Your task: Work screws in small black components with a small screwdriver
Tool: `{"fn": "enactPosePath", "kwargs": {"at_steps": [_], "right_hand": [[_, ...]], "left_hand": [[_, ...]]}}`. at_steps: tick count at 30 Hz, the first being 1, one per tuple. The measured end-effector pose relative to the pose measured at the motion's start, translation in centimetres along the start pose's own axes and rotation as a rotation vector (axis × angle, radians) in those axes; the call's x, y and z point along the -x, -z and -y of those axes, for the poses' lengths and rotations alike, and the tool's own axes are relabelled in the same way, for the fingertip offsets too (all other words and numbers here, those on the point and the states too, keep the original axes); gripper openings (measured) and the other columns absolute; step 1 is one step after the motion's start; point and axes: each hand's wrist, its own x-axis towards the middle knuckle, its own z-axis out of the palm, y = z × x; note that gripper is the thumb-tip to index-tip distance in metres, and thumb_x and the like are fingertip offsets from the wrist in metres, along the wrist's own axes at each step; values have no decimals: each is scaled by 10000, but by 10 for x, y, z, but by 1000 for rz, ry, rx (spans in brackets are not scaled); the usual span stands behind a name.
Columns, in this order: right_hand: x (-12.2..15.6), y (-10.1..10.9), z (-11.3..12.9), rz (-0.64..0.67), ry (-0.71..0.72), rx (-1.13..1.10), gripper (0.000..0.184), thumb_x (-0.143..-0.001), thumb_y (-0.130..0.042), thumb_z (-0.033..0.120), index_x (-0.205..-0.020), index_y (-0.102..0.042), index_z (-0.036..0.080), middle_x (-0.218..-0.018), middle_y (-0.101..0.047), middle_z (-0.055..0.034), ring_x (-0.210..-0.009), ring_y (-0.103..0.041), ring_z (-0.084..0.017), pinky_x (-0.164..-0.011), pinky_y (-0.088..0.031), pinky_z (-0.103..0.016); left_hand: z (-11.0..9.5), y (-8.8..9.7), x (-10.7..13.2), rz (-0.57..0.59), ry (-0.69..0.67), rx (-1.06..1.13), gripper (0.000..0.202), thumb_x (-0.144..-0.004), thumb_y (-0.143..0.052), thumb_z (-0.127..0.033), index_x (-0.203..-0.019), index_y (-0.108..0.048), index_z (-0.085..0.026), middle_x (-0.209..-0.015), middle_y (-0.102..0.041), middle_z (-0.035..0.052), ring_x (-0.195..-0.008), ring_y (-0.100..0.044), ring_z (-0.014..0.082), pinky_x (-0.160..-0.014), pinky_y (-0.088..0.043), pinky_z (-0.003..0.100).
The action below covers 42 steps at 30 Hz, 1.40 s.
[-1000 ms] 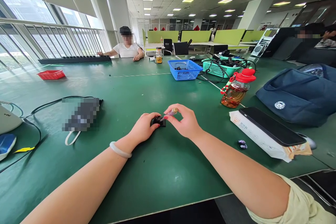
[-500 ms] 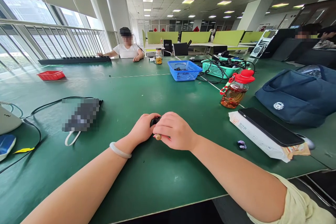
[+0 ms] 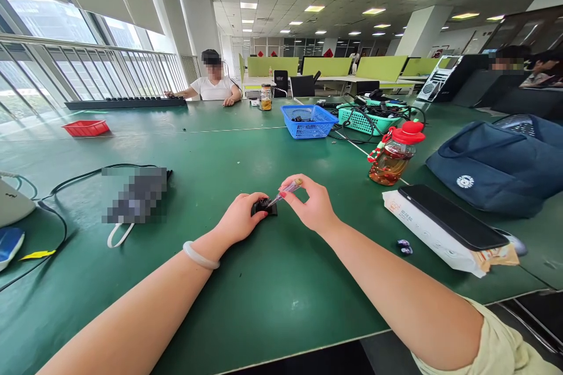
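My left hand (image 3: 240,217) is closed on a small black device (image 3: 271,210) that lies on the green table, its fingers covering much of the left side. In my right hand (image 3: 313,205) a small screwdriver (image 3: 290,188) with a clear handle is pinched between thumb and fingers. It slants down to the left, and its tip meets the top of the black device or hovers just over it; I cannot tell which. What the device is exactly cannot be made out.
To the right lie small dark wrapped pieces (image 3: 404,247), a phone (image 3: 453,217) on a white packet, a red-lidded bottle (image 3: 393,158) and a blue bag (image 3: 497,164). Farther back stand a blue basket (image 3: 309,123) and a cable-filled green basket (image 3: 367,120). A person (image 3: 215,83) sits opposite.
My right hand has turned and drawn back right from my left, tilting the screwdriver so its tip points down at the black device. More of the device now shows. My left hand stays put.
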Motion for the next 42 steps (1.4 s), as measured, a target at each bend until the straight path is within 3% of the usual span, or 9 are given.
{"fn": "enactPosePath", "kwargs": {"at_steps": [13,22,25,29,31,36,42], "right_hand": [[1,-1,4,19,41,35,16,-855,-612,221,-840,-612,228,-808,-693,-6,-748,-646,-160,-742,-514,-297],[4,-4,7,125,364,161,81,-854,-652,267,-830,-576,248,-754,-675,7,-713,-605,-166,-753,-494,-326],[4,-4,5,94,330,170,68,-866,-640,239,-916,-597,253,-808,-701,1,-747,-628,-171,-769,-504,-326],[3,-2,2,25,179,135,225,-867,-636,196,-1075,-585,263,-875,-729,1,-803,-669,-175,-795,-527,-325],[3,-2,2,15,173,125,260,-868,-633,182,-1107,-577,266,-881,-731,4,-810,-675,-173,-806,-532,-328],[6,-5,8,74,346,184,291,-873,-591,140,-1132,-576,270,-913,-728,-11,-809,-657,-175,-792,-532,-343],[7,-12,17,128,583,203,485,-898,-494,55,-1300,-506,327,-884,-720,21,-802,-639,-154,-873,-498,-357]], "left_hand": [[2,0,0,8,-3,20,343,-830,-588,-281,-1168,-617,-233,-1123,-693,60,-1092,-582,270,-991,-473,435],[2,-2,0,3,-8,8,309,-841,-567,-300,-1136,-627,-234,-1097,-698,56,-1069,-593,272,-967,-482,431],[3,-2,0,-5,-14,2,313,-844,-564,-297,-1145,-625,-237,-1104,-699,55,-1082,-592,271,-970,-483,425],[3,-2,0,10,-12,-1,332,-837,-580,-281,-1164,-613,-244,-1129,-693,49,-1098,-581,271,-981,-476,432],[3,-1,0,14,-14,0,325,-837,-579,-276,-1159,-612,-241,-1132,-692,48,-1094,-580,271,-983,-475,434],[3,-3,0,-14,-24,-8,342,-841,-576,-277,-1177,-613,-232,-1097,-699,56,-1073,-593,273,-961,-490,430],[7,-6,0,-19,-125,43,268,-848,-521,-224,-1083,-650,-226,-1082,-704,52,-1006,-615,255,-942,-495,440]]}}
